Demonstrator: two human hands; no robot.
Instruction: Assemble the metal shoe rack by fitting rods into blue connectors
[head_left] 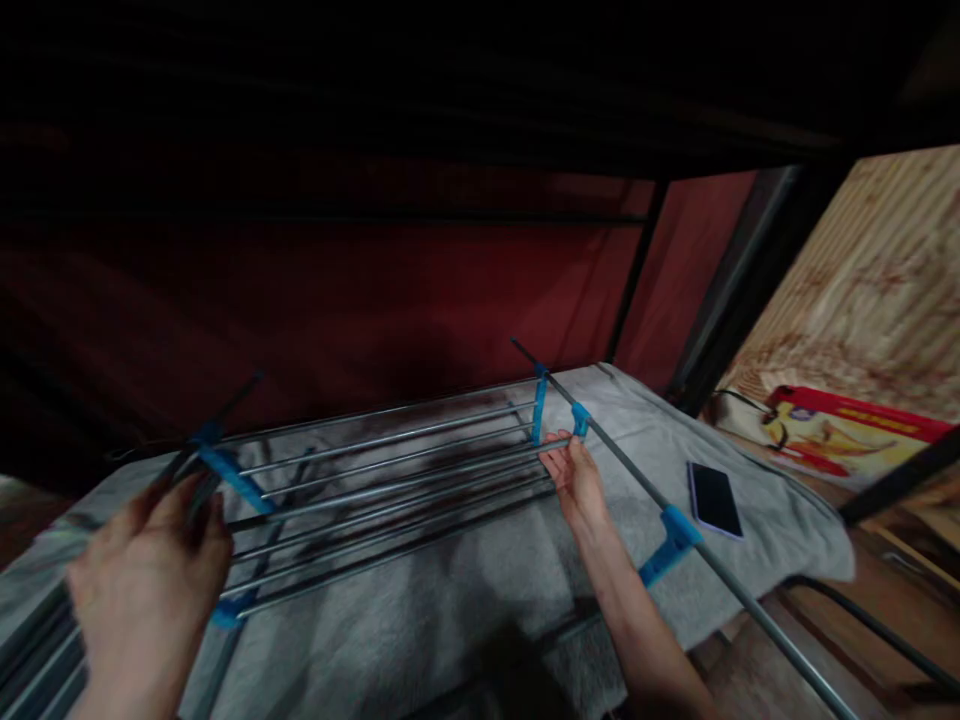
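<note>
A metal rack (420,483) of several thin grey tubes with blue plastic connectors lies across a grey blanket. My right hand (579,482) pinches the end of one tube, close to a small blue connector (580,418) on the long side pole (630,465). At the left, my left hand (154,570) is closed around the rack's dark left side pole, beside a blue bracket (232,477); its palm and the exact grip are hidden. More tubes (56,660) show below my left wrist. Another blue bracket (670,543) sits on the right pole, nearer to me.
A phone (715,498) lies on the grey blanket (780,510) right of the rack. Dark metal bed-like frame posts (780,270) stand around, with a dark red wall (420,300) behind. A red and yellow box (847,425) is beyond the right edge.
</note>
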